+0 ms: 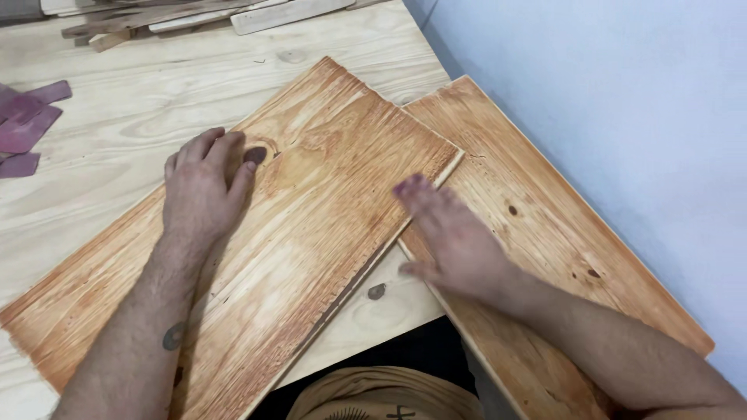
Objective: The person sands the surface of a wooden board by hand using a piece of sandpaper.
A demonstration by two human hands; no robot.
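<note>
Left hand (204,187) lay flat, unclenched, on the big orange-stained grooved pine board (257,233) on the pale plywood table (117,132). Right hand (451,241) was blurry, probably open, over a second stained board (545,233).

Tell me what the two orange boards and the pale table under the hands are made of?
The left board under the left hand looks like softwood, probably pine: wavy grain and a dark knot show, with an orange-brown stain. The right board, touched by the blurred right hand, looks the same. The table seems to be unstained pale plywood or pine, with broad swirling grain.
</note>
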